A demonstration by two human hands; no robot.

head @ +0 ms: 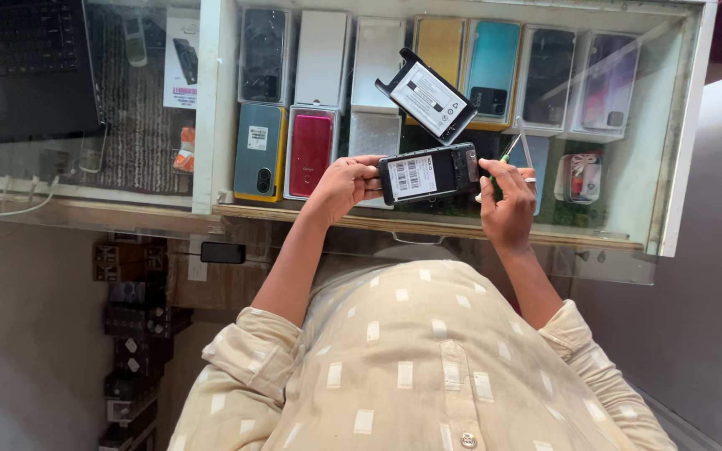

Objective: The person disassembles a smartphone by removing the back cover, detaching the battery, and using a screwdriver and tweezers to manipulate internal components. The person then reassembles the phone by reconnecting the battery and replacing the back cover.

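Observation:
My left hand [346, 182] grips the left end of a small black phone [428, 174] with its back off, a white barcode sticker showing. My right hand [507, 199] holds the phone's right end and also a thin green-handled tool [512, 147] that sticks up between the fingers. A second black phone part [426, 96] with a white label lies tilted on the glass counter top [628, 179], just beyond the held phone.
Under the glass lie several phones and boxes: a teal phone [258, 150], a red phone [312, 153], white boxes [322, 58], a gold box [440, 46]. A black laptop [27, 67] sits at the left. A charger [222, 252] hangs below the counter edge.

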